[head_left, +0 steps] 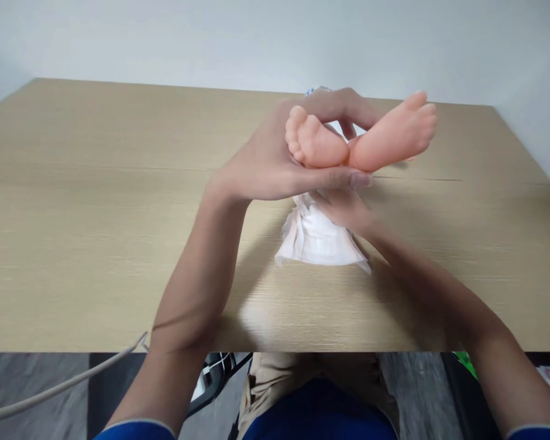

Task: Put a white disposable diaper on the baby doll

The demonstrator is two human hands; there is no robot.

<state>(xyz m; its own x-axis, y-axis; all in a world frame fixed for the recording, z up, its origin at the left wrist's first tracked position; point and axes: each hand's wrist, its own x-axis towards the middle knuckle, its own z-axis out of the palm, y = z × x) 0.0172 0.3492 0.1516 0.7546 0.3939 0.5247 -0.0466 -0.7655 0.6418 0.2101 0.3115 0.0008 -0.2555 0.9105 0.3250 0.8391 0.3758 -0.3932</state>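
My left hand (297,159) is wrapped around the ankles of a baby doll (394,134), holding its two feet up above the table with the soles towards me. Beneath the feet, a white diaper (323,241) lies on the tabletop, its near edge spread out towards me. My right hand (343,208) reaches in under my left hand and touches the diaper's upper part; its fingers are hidden. Most of the doll's body is out of sight behind my hands. A bit of blue-and-white patterned material (318,90) shows just beyond my left hand.
The wooden table (96,232) has a thin seam running across it and ends at a pale wall (211,43). A light cable (64,386) hangs near the front edge at left. Dark objects and a green item (465,362) sit below the edge.
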